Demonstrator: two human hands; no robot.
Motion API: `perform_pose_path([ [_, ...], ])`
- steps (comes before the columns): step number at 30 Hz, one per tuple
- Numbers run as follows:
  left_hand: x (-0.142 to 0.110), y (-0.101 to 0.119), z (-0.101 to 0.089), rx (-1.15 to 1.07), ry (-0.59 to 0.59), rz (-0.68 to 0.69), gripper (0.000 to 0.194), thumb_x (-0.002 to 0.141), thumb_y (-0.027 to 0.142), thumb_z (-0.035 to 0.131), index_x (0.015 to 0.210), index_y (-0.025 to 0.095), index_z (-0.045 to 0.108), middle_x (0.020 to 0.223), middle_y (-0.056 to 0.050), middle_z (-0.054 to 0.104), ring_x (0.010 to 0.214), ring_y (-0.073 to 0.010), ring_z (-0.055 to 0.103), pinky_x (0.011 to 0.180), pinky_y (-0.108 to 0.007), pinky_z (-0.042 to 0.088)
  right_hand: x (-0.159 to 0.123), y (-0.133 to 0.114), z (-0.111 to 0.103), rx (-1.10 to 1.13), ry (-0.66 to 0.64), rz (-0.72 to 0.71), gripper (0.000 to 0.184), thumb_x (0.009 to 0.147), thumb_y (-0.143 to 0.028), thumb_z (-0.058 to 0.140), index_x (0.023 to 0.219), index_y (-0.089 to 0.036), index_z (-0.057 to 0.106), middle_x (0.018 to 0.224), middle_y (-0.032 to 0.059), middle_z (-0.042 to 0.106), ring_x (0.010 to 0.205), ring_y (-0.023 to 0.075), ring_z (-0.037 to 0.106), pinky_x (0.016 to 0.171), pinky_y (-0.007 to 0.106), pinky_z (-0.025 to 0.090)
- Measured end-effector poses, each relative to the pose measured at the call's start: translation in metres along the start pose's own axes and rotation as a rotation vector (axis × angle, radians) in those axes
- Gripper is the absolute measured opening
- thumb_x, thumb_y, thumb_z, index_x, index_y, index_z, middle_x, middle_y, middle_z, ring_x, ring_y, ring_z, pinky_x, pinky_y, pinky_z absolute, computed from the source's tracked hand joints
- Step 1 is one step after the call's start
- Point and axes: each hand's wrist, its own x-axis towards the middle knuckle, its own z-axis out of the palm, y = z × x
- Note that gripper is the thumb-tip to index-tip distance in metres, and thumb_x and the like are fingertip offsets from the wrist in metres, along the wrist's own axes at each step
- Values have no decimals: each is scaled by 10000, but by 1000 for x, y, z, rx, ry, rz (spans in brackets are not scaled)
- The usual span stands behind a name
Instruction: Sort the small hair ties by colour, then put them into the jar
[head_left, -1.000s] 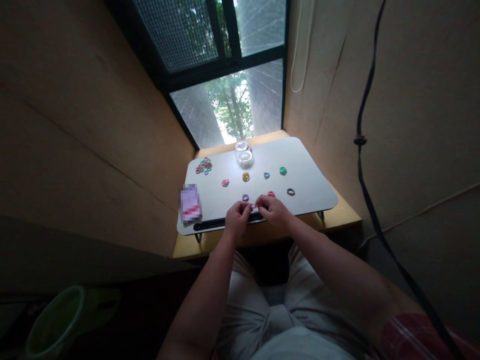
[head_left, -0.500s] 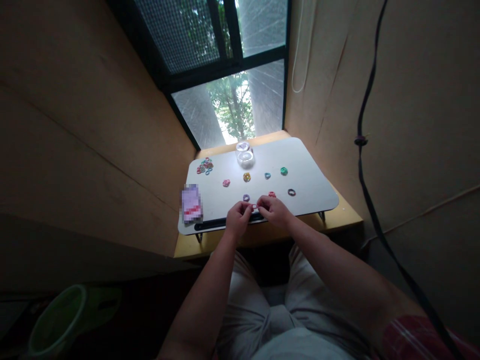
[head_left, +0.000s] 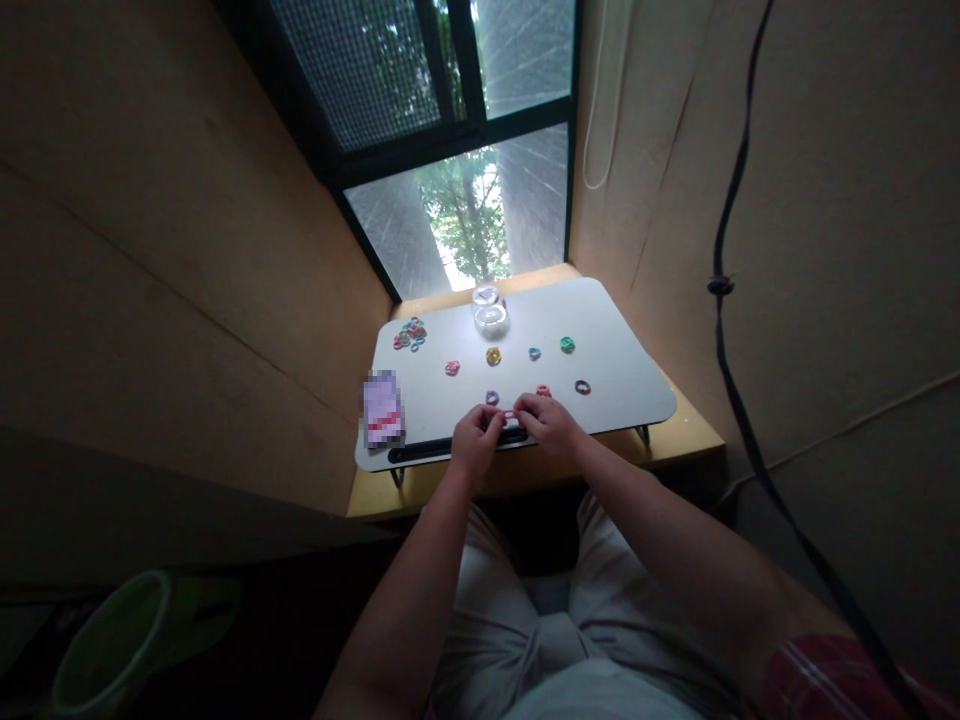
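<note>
Over the front edge of the white lap table (head_left: pixel 622 350), my left hand (head_left: pixel 477 432) and my right hand (head_left: pixel 549 420) pinch a small pink elastic hair band (head_left: pixel 510 414) between their fingertips, one at each end. The band is drawn out lengthwise between them. Just beyond my fingers lie a purple band bundle (head_left: pixel 491 397) and a red one (head_left: pixel 543 391), partly hidden by my right hand. A dark band ring (head_left: pixel 583 387) lies to the right. Farther back are pink (head_left: pixel 452 368), yellow (head_left: pixel 493 356), blue (head_left: pixel 534 353) and green (head_left: pixel 567 345) bands.
A loose pile of mixed-colour bands (head_left: pixel 410 334) lies at the back left. A clear plastic jar (head_left: pixel 491 318) stands near the window. A blurred purple packet (head_left: pixel 383 408) lies at the left edge, beside a black slot (head_left: pixel 420 452). A green basket (head_left: pixel 112 640) is on the floor.
The pink band looks stretched slightly longer between my fingertips than before. Both hands stay in nearly the same place, and the things on the table have not moved.
</note>
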Motion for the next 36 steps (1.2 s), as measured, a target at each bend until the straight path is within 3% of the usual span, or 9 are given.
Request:
perform_pose_path([
  [10,0,3,-1,31,0,7,242,861,420,613,841,186,670,680,12,623,605,-121,517,592,-234,399,-2,0,0,19,-8,-20,52,800,-219,536,757,-196,552,600,-42,507,556,125,440,578,260,329],
  [15,-1,5,-2,33,-14,10,241,857,419,614,846,184,667,696,8,631,621,-122,529,606,-234,409,-1,0,1,-24,-1,-22,97,820,-241,546,737,-192,552,586,-42,509,551,119,434,608,266,341],
  [24,1,-3,1,-226,-45,-31,316,907,453,515,865,172,654,729,-14,648,597,-114,538,580,-237,441,0,-2,1,-58,17,-20,128,840,-230,522,721,-195,552,593,-36,511,559,123,438,594,260,332],
  [32,-2,6,-2,-35,-46,19,259,844,429,633,869,176,682,690,4,647,620,-122,548,606,-235,429,-1,-2,2,-69,15,-25,125,839,-227,522,721,-193,543,579,-41,503,545,118,440,582,257,324],
  [36,0,4,-2,-93,-58,-2,236,870,398,593,892,180,681,762,-17,696,662,-133,594,636,-243,457,0,-2,1,-56,9,-24,95,820,-216,524,731,-192,546,585,-38,513,538,117,438,564,251,322],
])
